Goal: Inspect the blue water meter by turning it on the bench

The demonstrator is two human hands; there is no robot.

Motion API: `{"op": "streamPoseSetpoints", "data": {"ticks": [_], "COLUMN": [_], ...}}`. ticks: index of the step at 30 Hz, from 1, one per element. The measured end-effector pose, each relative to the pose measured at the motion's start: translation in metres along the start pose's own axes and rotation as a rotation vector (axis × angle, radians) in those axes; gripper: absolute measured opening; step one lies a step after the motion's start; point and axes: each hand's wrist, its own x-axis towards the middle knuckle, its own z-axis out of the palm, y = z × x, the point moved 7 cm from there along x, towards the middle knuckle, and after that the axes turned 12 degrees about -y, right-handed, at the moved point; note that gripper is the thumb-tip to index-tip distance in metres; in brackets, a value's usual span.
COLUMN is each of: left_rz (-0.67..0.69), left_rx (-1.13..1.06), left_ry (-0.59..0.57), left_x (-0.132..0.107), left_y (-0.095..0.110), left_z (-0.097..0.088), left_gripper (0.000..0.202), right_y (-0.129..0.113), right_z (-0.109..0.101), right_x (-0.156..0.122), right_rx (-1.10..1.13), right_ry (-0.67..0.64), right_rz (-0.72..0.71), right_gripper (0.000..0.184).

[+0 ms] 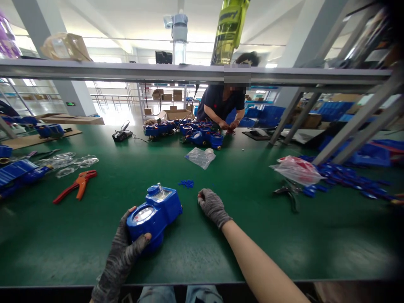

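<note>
Blue meter housing point(154, 212) sits on the green bench top point(221, 248) close to the near edge, left of centre, dial window facing up and tilted slightly toward the wearer. Left hand point(121, 252), in a grey knit glove, is wrapped around its near end: thumb over the rim of the round dial face, fingers under and behind. The grip reads as a steadying hold that keeps the body from sliding and the open top compartment facing up.

Right hand point(212, 205), also gloved, rests on the bench just right of the housing, not touching it. Fingers curled loosely, tips pressed together at the surface; whether they pinch anything, cannot tell. A scatter of small blue parts point(186, 183) lies just beyond it, within easy reach of that hand.

Surface: green mat, long bench. Orange-handled pliers point(77, 185) toward the left edge, with clear plastic covers point(71, 162) beyond them. A clear bag point(200, 157) lies mid-bench. Toward the right edge, a red-and-clear bag point(296, 169) and dark pliers point(288, 192) beside loose blue strips point(347, 176).

Far edge: a cluster of blue meters point(192, 132), and a co-worker point(222, 103) in a dark shirt leaning over them with both hands down.

Room: open factory floor, metal rail point(126, 71) overhead, angled frame struts point(362, 118) at right, cardboard boxes point(175, 113) and shelving behind.
</note>
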Motion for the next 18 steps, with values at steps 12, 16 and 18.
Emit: {"op": "streamPoseSetpoints", "data": {"ticks": [12,16,18], "left_rz": [0.080,0.106,0.113], "left_rx": [0.025,0.036,0.036], "left_ry": [0.027,0.037,0.025], "left_x": [-0.0085,-0.0102,-0.0106], "left_y": [0.0042,0.0056,0.0049], "left_z": [0.0078,0.0088,0.0098], "left_gripper": [0.094,0.095,0.096], "right_y": [-0.0072,-0.0050,-0.0019], "right_z": [-0.0002,-0.0006,-0.0004], "right_x": [-0.0091,-0.0085,-0.0066], "right_rx": [0.000,0.021,0.043], "right_ry": [-0.068,-0.051,-0.055], "right_rz": [-0.013,0.011,0.018], "right_gripper": [0.016,0.015,0.013]}}
